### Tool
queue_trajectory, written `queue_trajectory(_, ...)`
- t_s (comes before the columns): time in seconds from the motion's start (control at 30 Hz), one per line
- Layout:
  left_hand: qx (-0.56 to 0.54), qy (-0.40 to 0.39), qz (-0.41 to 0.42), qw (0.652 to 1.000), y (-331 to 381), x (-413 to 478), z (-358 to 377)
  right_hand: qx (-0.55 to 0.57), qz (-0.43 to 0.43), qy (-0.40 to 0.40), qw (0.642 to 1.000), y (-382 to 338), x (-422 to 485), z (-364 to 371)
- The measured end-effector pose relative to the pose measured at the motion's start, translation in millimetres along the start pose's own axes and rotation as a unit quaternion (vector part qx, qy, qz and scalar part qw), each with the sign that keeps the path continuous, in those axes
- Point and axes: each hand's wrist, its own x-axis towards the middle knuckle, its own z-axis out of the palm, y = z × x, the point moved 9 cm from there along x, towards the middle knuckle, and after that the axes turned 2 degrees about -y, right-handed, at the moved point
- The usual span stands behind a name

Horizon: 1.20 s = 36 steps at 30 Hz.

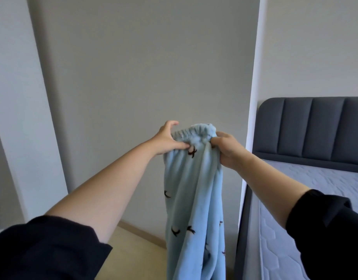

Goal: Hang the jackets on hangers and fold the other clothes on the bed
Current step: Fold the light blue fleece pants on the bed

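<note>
A plain grey wall (143,77) fills most of the view, with a white pillar (20,118) to the left and a narrow white edge (252,98) dividing it from the bed alcove on the right. The floor (129,251) below is pale and yellowish, met by a light skirting board (141,232). At the right stands the bed (243,229), with a dark grey frame, a padded, channelled headboard (315,126) and a bare quilted mattress (315,178).

The light blue fleece pyjama trousers (194,188), scattered with small dark motifs, hang in the air in front of the wall, just left of the bed's edge, and run out of the bottom of the view. Both forearms reach forward out of black sleeves (42,249).

The right grip (226,150) is a closed fist bunching the right end of the elastic waistband (194,131). The left grip (168,140) pinches the left end, thumb (182,146) pressed on the front of the gathers, the other fingers (172,123) curled up behind it. The waistband is crumpled short between the two.
</note>
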Motion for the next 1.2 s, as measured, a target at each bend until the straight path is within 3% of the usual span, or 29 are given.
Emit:
queue_trajectory(0.03, -0.081, -0.03, -0.047, 0.995, -13, -3, 6, 0.021, 0.005, -0.001, 1.0, 1, 1, -1)
queue_trajectory(0.1, -0.257, -0.117, -0.114, 0.952, -34, -16, 27, 0.062, 0.022, -0.016, 0.998, 4, 2, -1)
queue_trajectory(0.2, -0.362, -0.215, -0.142, 0.896, -46, -35, 56, 0.091, 0.054, -0.038, 0.994, 10, 3, 1)
queue_trajectory(0.27, -0.376, -0.18, -0.153, 0.896, -53, -33, 60, 0.074, 0.062, -0.017, 0.995, 14, 6, -3)
queue_trajectory(0.4, -0.373, -0.026, -0.161, 0.914, -56, -16, 42, -0.005, 0.05, 0.058, 0.997, 13, 8, -26)
queue_trajectory(0.5, -0.345, 0.077, -0.163, 0.921, -53, -7, 28, 0.042, 0.07, -0.045, 0.996, 18, 2, -7)
queue_trajectory(0.57, -0.316, 0.111, -0.154, 0.929, -46, -3, 24, -0.022, 0.071, -0.112, 0.991, 20, -1, 9)
queue_trajectory(0.6, -0.3, 0.118, -0.149, 0.935, -41, -2, 24, -0.061, 0.067, -0.1, 0.991, 18, 0, 9)
queue_trajectory(0.67, -0.277, 0.125, -0.134, 0.943, -30, 4, 19, -0.094, 0.048, 0.013, 0.994, 8, 11, -11)
queue_trajectory(0.73, -0.26, 0.134, -0.104, 0.951, -11, 15, 4, -0.069, 0.011, 0.095, 0.993, -14, 22, -28)
queue_trajectory(0.83, -0.262, 0.157, -0.053, 0.951, 26, 33, -29, 0.008, -0.049, 0.125, 0.991, -58, 34, -32)
queue_trajectory(0.97, -0.291, 0.051, 0.005, 0.955, 79, 51, -50, 0.09, -0.062, 0.075, 0.991, -109, 46, -27)
queue_trajectory(1.1, -0.252, -0.071, 0.009, 0.965, 113, 54, -56, 0.015, -0.02, -0.008, 1.0, -136, 45, -34)
queue_trajectory(1.2, -0.246, -0.109, 0.011, 0.963, 137, 54, -44, -0.009, -0.015, -0.045, 0.999, -152, 34, -40)
